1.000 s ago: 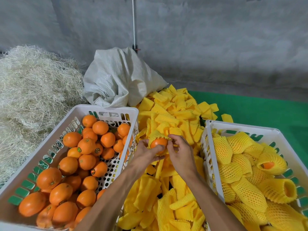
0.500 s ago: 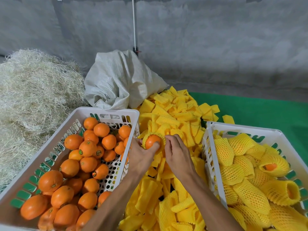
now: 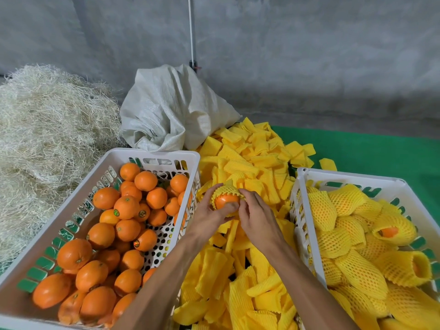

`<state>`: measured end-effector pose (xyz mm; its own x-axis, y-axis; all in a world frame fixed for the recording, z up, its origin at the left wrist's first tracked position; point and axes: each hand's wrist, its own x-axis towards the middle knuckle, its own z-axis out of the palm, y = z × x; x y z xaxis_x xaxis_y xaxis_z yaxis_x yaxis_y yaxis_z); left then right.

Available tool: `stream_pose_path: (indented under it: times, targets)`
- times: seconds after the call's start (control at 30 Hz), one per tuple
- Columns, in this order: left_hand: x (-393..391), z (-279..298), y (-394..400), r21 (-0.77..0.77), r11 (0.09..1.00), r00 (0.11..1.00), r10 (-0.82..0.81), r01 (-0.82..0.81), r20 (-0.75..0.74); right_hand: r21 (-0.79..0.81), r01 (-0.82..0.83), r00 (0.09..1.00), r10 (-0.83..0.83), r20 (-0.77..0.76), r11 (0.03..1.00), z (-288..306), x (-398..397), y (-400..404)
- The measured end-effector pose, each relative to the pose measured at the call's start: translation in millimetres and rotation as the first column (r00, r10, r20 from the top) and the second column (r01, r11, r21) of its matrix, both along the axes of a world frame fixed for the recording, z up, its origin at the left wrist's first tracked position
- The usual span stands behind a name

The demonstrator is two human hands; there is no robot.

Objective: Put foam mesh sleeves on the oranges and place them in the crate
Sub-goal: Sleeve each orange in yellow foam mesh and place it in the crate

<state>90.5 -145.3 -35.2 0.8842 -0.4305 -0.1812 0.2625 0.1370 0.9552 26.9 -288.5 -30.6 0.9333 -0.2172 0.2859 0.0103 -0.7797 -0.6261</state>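
An orange sits between my hands above the pile of flat yellow foam sleeves. A yellow mesh sleeve covers its far half. My left hand grips the orange from the left and below, thumb on the bare fruit. My right hand pinches the sleeve's right edge. The white crate on the left holds several bare oranges. The white crate on the right holds several sleeved oranges.
A white woven sack lies behind the sleeve pile. A heap of pale straw-like fibre fills the left side. Green matting covers the surface at the right, and a grey wall stands behind.
The sleeve has slid further over the orange, now covering its far half. My hands stayed together over the sleeve pile while the view shifted slightly.
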Motion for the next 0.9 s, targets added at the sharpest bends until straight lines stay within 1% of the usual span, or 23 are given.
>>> stream_pose_path:
  times: [0.07, 0.13, 0.23, 0.33, 0.43, 0.5, 0.53, 0.57, 0.63, 0.67, 0.73, 0.8, 0.83, 0.87, 0.9]
  targets:
    - [2, 1, 3, 0.108, 0.994, 0.998, 0.029, -0.035, 0.057, -0.044, -0.006, 0.999, 0.005, -0.036, 0.999, -1, 1, -1]
    - [2, 0, 5, 0.218, 0.971, 0.984, 0.063, -0.099, 0.166, -0.08, 0.007, 0.999, -0.01, -0.048, 0.997, 0, 4, -2]
    - [1, -2, 4, 0.258, 0.946, 0.955, 0.126, -0.198, 0.27, -0.144, 0.012, 0.999, -0.017, -0.029, 0.989, 1, 7, 0]
    - [2, -3, 2, 0.372, 0.88, 0.922, 0.161, -0.295, 0.351, -0.205, 0.005, 1.0, 0.001, 0.028, 0.979, 2, 6, 4]
    - [2, -8, 3, 0.461, 0.789, 0.876, 0.192, -0.406, 0.442, -0.248, -0.013, 0.993, 0.041, 0.107, 0.969, 1, 5, 11]
    - [1, -10, 3, 0.491, 0.747, 0.846, 0.176, -0.448, 0.503, -0.226, -0.02, 0.986, 0.057, 0.158, 0.974, 3, 4, 13]
    - [1, -10, 2, 0.485, 0.759, 0.85, 0.167, -0.434, 0.5, -0.183, -0.022, 0.984, 0.054, 0.169, 0.983, 3, 4, 13]
    - [1, -11, 2, 0.459, 0.797, 0.871, 0.161, -0.393, 0.465, -0.132, -0.018, 0.987, 0.039, 0.158, 0.991, 3, 3, 12]
    - [2, -11, 2, 0.369, 0.892, 0.928, 0.127, -0.261, 0.35, -0.066, -0.003, 0.998, 0.007, 0.067, 0.998, 1, 2, 8]
    - [2, -11, 2, 0.332, 0.92, 0.945, 0.102, -0.209, 0.312, -0.048, -0.005, 1.0, 0.005, 0.003, 0.999, -1, 1, 7]
    - [4, -9, 1, 0.28, 0.953, 0.973, 0.055, -0.119, 0.225, -0.021, -0.021, 0.997, 0.02, -0.076, 1.0, -1, 1, 7]
    - [4, -11, -2, 0.182, 0.982, 0.995, 0.023, -0.04, 0.093, -0.011, -0.016, 0.997, 0.015, -0.076, 1.0, 0, 3, 4]
    - [3, -10, -2, 0.162, 0.987, 0.997, 0.014, -0.025, 0.072, -0.023, -0.004, 0.998, 0.003, -0.06, 1.0, 1, 4, 2]
    - [3, -10, -2, 0.194, 0.98, 0.994, 0.018, -0.039, 0.109, -0.039, 0.009, 0.999, -0.01, -0.046, 0.999, 2, 5, 1]
    - [3, -10, -2, 0.274, 0.959, 0.981, 0.019, -0.072, 0.191, -0.056, 0.021, 0.999, -0.023, -0.035, 0.998, 2, 5, 0]
